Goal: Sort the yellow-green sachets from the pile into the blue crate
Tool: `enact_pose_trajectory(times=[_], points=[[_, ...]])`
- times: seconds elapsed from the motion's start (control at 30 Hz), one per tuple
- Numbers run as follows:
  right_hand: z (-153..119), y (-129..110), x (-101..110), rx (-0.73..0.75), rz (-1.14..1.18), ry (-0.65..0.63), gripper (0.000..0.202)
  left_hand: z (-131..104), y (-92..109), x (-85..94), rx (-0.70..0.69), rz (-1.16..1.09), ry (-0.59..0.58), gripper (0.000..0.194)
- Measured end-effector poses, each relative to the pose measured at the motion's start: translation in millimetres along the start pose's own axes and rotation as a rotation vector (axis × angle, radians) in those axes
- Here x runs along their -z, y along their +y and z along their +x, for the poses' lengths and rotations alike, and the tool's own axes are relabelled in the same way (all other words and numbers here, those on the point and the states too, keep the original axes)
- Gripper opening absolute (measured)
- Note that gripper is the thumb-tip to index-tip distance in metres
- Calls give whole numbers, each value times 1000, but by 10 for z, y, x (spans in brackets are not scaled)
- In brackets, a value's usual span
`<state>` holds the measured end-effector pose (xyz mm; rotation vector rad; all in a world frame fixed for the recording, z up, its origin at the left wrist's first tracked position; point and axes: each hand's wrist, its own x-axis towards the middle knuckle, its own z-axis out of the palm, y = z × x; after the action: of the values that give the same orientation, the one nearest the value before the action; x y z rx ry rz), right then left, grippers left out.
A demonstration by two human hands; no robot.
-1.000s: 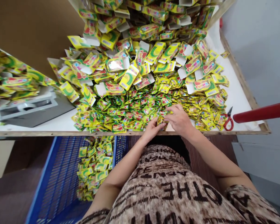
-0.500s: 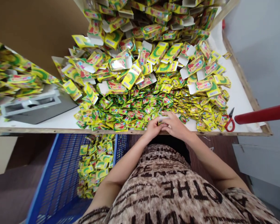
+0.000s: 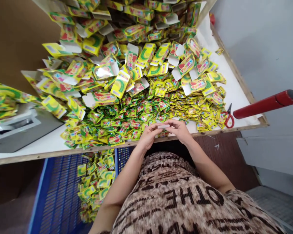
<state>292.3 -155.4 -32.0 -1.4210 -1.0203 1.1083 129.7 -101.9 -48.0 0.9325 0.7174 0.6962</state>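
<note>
My left hand (image 3: 147,136) and my right hand (image 3: 180,130) meet at the front edge of the table. Between their fingertips they hold a small carton (image 3: 163,126), of which mainly a white flap shows; the fingers cover the rest. Both hands are closed on it. Just beyond them lies a heap of small green and yellow sachets (image 3: 132,122), with a yellower pile of sachets (image 3: 192,109) to the right. Behind these, many yellow-green cartons (image 3: 120,84) are heaped, several with their white flaps open.
Red-handled scissors (image 3: 229,119) lie at the right, beside a red bar (image 3: 266,104). A grey-and-white device (image 3: 17,126) stands on the left. Below the table edge, a blue crate (image 3: 55,188) holds yellow packets (image 3: 95,185). A wooden rim (image 3: 234,63) borders the table.
The view has turned, so the table's contents sit further left. Both hands stay together at the edge, and the white flap between their fingertips shows more plainly now.
</note>
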Motion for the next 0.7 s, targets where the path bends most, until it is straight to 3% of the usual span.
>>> enact_pose_trajectory(times=[0.13, 0.23, 0.47, 0.7], points=[[58, -87, -34, 164, -147, 43, 19, 10, 23, -26, -154, 77, 192, 26], [74, -110, -41, 137, -98, 8, 20, 2, 5, -23, -262, 233, 279, 25], [106, -19, -54, -10, 41, 88, 25, 46, -34, -50, -325, 241, 246, 25], [66, 51, -95, 233, -87, 159, 13, 69, -15, 30, -569, 474, 199, 12]])
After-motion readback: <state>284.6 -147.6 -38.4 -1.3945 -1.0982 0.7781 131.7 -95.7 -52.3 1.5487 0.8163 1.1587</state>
